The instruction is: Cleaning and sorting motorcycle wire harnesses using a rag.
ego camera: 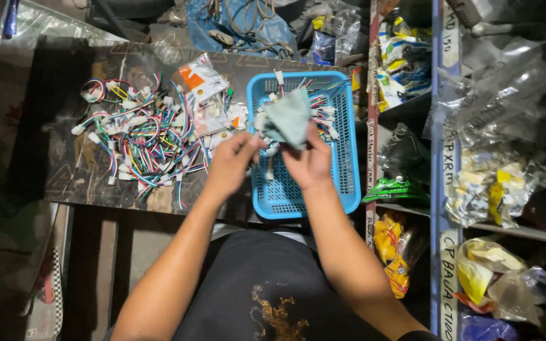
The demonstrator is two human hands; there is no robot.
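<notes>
Hands, left (230,165) and right (309,163), grip a teal cloth (289,117) and connector over the blue basket (347,189), few wires inside, wire pile (143,136) waiting on the tabletop (64,183).

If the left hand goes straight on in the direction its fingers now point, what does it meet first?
The left hand points up and to the right, so it would probably first meet the pale green cloth over the blue basket, where the right hand holds it. Depth is unclear.

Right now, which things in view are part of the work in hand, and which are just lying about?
In use:
left hand
right hand
green cloth
white-plug wire
blue basket

Lying about:
pile of coloured wires
orange-and-white packet
bagged goods on the shelves
</notes>
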